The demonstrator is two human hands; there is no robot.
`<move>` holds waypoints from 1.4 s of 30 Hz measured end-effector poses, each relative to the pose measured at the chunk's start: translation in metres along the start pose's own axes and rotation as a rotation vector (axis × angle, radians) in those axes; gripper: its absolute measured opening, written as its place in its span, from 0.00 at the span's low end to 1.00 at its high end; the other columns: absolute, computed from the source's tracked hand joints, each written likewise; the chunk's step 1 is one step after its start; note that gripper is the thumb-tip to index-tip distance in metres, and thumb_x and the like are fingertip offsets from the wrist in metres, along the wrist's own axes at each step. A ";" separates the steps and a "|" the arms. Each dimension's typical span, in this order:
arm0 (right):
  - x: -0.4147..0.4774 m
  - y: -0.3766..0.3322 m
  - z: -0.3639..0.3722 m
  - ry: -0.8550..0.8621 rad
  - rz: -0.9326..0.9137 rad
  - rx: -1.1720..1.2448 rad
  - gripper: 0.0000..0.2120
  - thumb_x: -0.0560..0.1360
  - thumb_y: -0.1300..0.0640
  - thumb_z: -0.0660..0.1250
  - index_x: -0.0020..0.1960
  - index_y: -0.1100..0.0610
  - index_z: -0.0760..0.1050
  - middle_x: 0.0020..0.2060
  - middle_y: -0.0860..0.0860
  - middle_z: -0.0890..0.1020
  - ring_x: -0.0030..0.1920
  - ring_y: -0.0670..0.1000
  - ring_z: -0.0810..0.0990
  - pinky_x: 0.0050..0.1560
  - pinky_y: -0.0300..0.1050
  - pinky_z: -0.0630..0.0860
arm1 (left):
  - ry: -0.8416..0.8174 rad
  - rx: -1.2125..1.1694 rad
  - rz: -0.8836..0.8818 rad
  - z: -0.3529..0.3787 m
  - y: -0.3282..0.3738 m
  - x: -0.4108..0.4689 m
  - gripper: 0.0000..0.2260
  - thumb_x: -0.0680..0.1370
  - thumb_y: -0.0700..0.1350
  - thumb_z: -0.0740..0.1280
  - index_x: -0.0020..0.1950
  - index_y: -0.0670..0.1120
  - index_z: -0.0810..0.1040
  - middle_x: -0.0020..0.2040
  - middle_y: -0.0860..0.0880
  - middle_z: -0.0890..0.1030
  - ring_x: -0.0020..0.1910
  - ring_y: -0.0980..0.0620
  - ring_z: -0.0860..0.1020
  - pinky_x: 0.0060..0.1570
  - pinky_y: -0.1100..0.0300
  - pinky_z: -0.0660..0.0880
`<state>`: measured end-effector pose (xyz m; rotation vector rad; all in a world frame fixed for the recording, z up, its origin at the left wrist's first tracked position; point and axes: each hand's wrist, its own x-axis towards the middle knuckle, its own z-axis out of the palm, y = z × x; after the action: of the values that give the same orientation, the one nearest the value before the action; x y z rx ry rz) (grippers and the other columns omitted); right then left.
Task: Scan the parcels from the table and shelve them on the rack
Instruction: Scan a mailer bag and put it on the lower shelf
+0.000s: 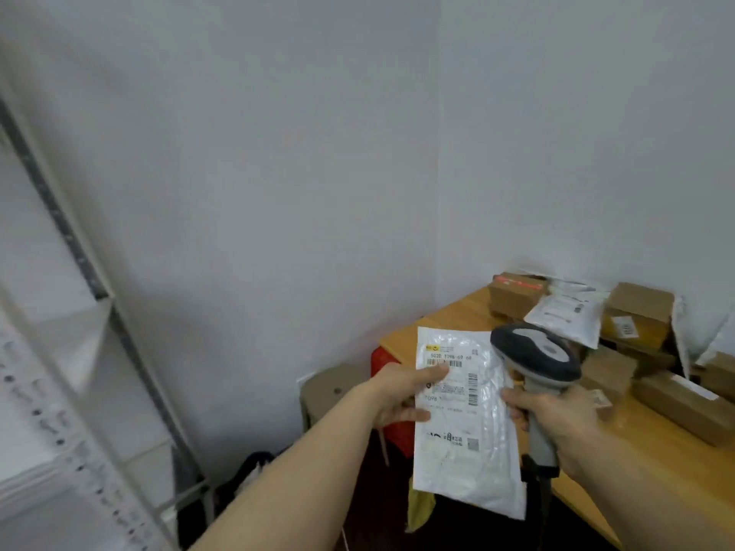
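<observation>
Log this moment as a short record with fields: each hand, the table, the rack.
left hand: pinches white plastic mailer bag with printed label by its left edge
right hand: grips grey handheld barcode scanner by its handle
scanner head: beside the bag's upper right corner
table: light wooden table bearing brown cardboard boxes and a second white mailer
rack: grey metal rack at far left, blurred
</observation>
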<state>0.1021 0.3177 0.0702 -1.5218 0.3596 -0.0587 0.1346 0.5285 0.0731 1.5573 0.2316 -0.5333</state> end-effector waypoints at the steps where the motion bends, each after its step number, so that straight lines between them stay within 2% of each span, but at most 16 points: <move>1: -0.008 0.004 0.016 -0.003 0.006 -0.001 0.10 0.65 0.73 0.74 0.34 0.65 0.74 0.22 0.56 0.78 0.21 0.51 0.75 0.27 0.44 0.74 | -0.003 0.023 -0.001 -0.013 -0.009 -0.012 0.14 0.72 0.51 0.74 0.54 0.47 0.81 0.49 0.50 0.85 0.46 0.54 0.84 0.37 0.63 0.78; 3: -0.026 0.008 0.043 -0.018 0.002 0.013 0.10 0.64 0.74 0.74 0.35 0.65 0.74 0.21 0.55 0.78 0.22 0.52 0.75 0.28 0.44 0.75 | -0.010 0.045 0.013 -0.039 -0.023 -0.034 0.12 0.72 0.46 0.75 0.54 0.47 0.82 0.51 0.51 0.85 0.49 0.54 0.83 0.46 0.61 0.79; 4: -0.036 0.008 0.054 -0.034 0.000 0.020 0.10 0.64 0.74 0.74 0.37 0.65 0.74 0.22 0.55 0.79 0.22 0.52 0.77 0.27 0.44 0.76 | -0.008 0.048 0.018 -0.051 -0.029 -0.046 0.13 0.71 0.44 0.75 0.55 0.47 0.82 0.51 0.51 0.85 0.50 0.54 0.83 0.45 0.62 0.79; 6: -0.057 0.006 0.075 -0.072 -0.019 0.024 0.10 0.64 0.74 0.74 0.39 0.64 0.75 0.23 0.54 0.80 0.22 0.52 0.78 0.24 0.44 0.76 | -0.004 0.081 0.017 -0.073 -0.039 -0.070 0.13 0.71 0.43 0.76 0.54 0.48 0.82 0.51 0.51 0.85 0.49 0.55 0.83 0.39 0.65 0.75; 8: -0.078 0.002 0.096 -0.105 -0.039 0.011 0.11 0.64 0.74 0.74 0.40 0.64 0.75 0.23 0.54 0.80 0.22 0.51 0.78 0.23 0.44 0.77 | -0.009 0.099 0.010 -0.094 -0.049 -0.094 0.12 0.71 0.43 0.75 0.53 0.50 0.82 0.52 0.52 0.85 0.49 0.55 0.82 0.40 0.66 0.73; 13: -0.148 0.002 0.174 -0.264 -0.024 -0.062 0.08 0.65 0.72 0.74 0.40 0.65 0.75 0.26 0.60 0.80 0.26 0.55 0.77 0.33 0.51 0.79 | 0.026 0.027 0.077 -0.172 -0.082 -0.169 0.09 0.72 0.39 0.74 0.50 0.50 0.82 0.52 0.50 0.85 0.49 0.53 0.83 0.32 0.69 0.75; 18: -0.244 0.037 0.295 -0.407 0.001 -0.153 0.08 0.64 0.73 0.74 0.39 0.67 0.76 0.22 0.57 0.78 0.22 0.52 0.75 0.29 0.46 0.75 | 0.126 -0.099 0.080 -0.295 -0.142 -0.275 0.12 0.73 0.36 0.72 0.55 0.46 0.81 0.53 0.50 0.84 0.53 0.52 0.82 0.48 0.61 0.80; 23: -0.329 0.063 0.406 -0.550 0.052 -0.130 0.10 0.64 0.74 0.73 0.42 0.67 0.75 0.21 0.55 0.79 0.19 0.52 0.76 0.27 0.44 0.74 | 0.221 -0.116 -0.046 -0.380 -0.201 -0.383 0.10 0.74 0.39 0.72 0.53 0.49 0.80 0.50 0.51 0.83 0.42 0.57 0.78 0.29 0.72 0.74; 25: -0.363 0.069 0.450 -0.641 0.063 -0.138 0.09 0.65 0.74 0.73 0.41 0.67 0.75 0.22 0.56 0.79 0.20 0.52 0.75 0.28 0.45 0.74 | 0.298 -0.165 -0.045 -0.414 -0.222 -0.423 0.10 0.75 0.38 0.71 0.53 0.49 0.80 0.49 0.52 0.83 0.38 0.59 0.78 0.26 0.72 0.72; 29: -0.415 0.077 0.513 -0.787 0.051 -0.174 0.09 0.65 0.72 0.73 0.44 0.65 0.78 0.30 0.60 0.82 0.30 0.56 0.79 0.37 0.52 0.79 | 0.511 -0.362 -0.003 -0.462 -0.249 -0.489 0.10 0.76 0.35 0.69 0.54 0.46 0.80 0.52 0.50 0.83 0.49 0.53 0.82 0.33 0.67 0.78; 31: -0.433 0.081 0.536 -0.839 0.018 -0.179 0.08 0.66 0.73 0.71 0.43 0.63 0.79 0.29 0.57 0.82 0.29 0.55 0.80 0.31 0.45 0.76 | 0.695 -0.465 0.045 -0.479 -0.258 -0.515 0.11 0.75 0.32 0.68 0.54 0.43 0.80 0.52 0.47 0.84 0.49 0.49 0.82 0.36 0.63 0.80; 33: -0.448 0.083 0.558 -0.903 0.001 -0.181 0.08 0.67 0.72 0.71 0.43 0.62 0.79 0.28 0.55 0.82 0.27 0.52 0.81 0.25 0.40 0.72 | 0.887 -0.513 0.050 -0.493 -0.265 -0.538 0.13 0.74 0.30 0.68 0.57 0.39 0.78 0.53 0.44 0.83 0.47 0.48 0.82 0.32 0.63 0.79; 36: -0.468 0.086 0.585 -1.030 0.027 -0.237 0.07 0.68 0.72 0.71 0.42 0.62 0.78 0.30 0.56 0.82 0.24 0.51 0.79 0.24 0.39 0.71 | 1.067 -0.464 -0.048 -0.505 -0.281 -0.565 0.11 0.74 0.30 0.68 0.55 0.39 0.78 0.46 0.44 0.83 0.37 0.50 0.80 0.27 0.65 0.76; 38: -0.478 0.094 0.595 -1.129 0.060 -0.326 0.08 0.68 0.73 0.69 0.40 0.62 0.77 0.30 0.56 0.81 0.24 0.51 0.77 0.25 0.39 0.68 | 1.141 -0.434 -0.162 -0.513 -0.299 -0.580 0.08 0.73 0.30 0.69 0.50 0.39 0.77 0.41 0.44 0.81 0.33 0.51 0.78 0.29 0.62 0.78; 40: -0.485 0.108 0.602 -1.211 0.075 -0.426 0.08 0.69 0.72 0.68 0.40 0.60 0.76 0.29 0.56 0.81 0.24 0.52 0.76 0.26 0.39 0.67 | 1.205 -0.431 -0.277 -0.523 -0.321 -0.587 0.08 0.73 0.30 0.69 0.50 0.38 0.75 0.42 0.41 0.79 0.36 0.47 0.80 0.37 0.56 0.82; 42: -0.489 0.126 0.607 -1.259 0.082 -0.510 0.08 0.69 0.72 0.67 0.41 0.60 0.76 0.29 0.56 0.81 0.24 0.51 0.75 0.25 0.38 0.65 | 1.243 -0.362 -0.372 -0.526 -0.345 -0.588 0.09 0.75 0.32 0.67 0.54 0.35 0.74 0.45 0.40 0.78 0.42 0.44 0.81 0.40 0.55 0.81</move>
<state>-0.2222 1.0366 0.0461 -1.7271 -0.6200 1.0792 -0.4350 1.1736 0.0318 1.2982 1.4895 0.2712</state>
